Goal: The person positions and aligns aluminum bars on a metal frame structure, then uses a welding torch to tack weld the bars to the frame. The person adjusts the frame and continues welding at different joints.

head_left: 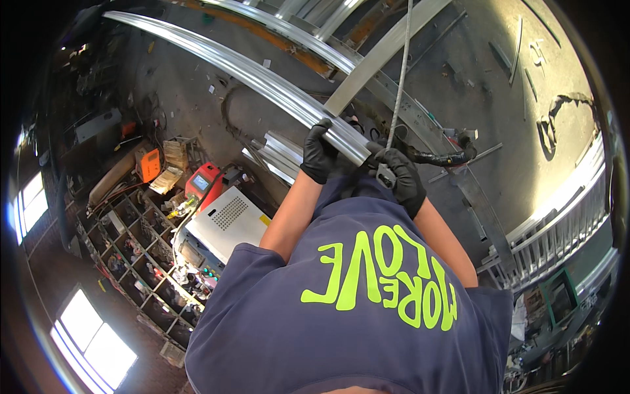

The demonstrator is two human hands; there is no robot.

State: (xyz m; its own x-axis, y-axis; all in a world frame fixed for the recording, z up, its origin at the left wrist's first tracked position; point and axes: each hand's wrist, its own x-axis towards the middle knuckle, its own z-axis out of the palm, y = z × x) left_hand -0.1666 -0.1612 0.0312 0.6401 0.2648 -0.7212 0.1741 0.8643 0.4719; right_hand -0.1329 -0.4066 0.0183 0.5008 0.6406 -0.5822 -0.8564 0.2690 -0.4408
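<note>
My left hand (319, 153), in a black glove, is closed around the edge of a long, shiny, ribbed metal profile (262, 92). The profile slants from the far left down to its near end, just in front of my body. Beside that end is my right hand (401, 178), also black-gloved, with its fingers curled around a small grey piece (386, 176) that is mostly covered. A grey cable (401, 72) comes down from above to my right hand. Whether the cable joins the grey piece is hidden.
A flat metal bar (374, 65) and an orange-brown beam (289, 46) lie beyond the profile. At left stand a red machine with a screen (203, 184), a white cabinet (230, 223) and a compartmented rack (141, 246). Stacked metal lengths (558, 243) lie right; a black hose (440, 157) is nearer.
</note>
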